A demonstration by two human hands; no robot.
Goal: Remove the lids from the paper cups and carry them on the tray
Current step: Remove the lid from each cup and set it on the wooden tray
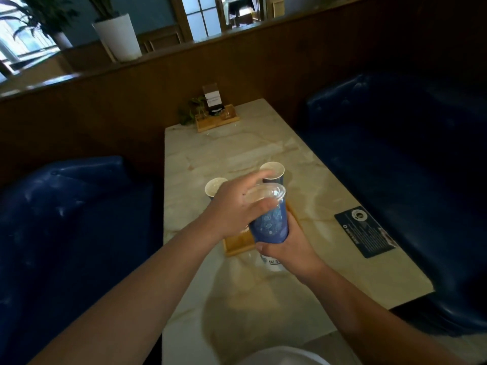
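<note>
At centre frame, the right hand (287,250) grips the base of a blue paper cup (268,223), tilted, above the wooden tray (238,245). The left hand (237,206) curls its fingers over the cup's clear lid (264,193). Two uncovered cups (272,171) (214,187) stand just behind, on the marble table (237,148).

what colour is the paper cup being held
Blue with a pale speckled print, seen in the head view: the held paper cup.
</note>
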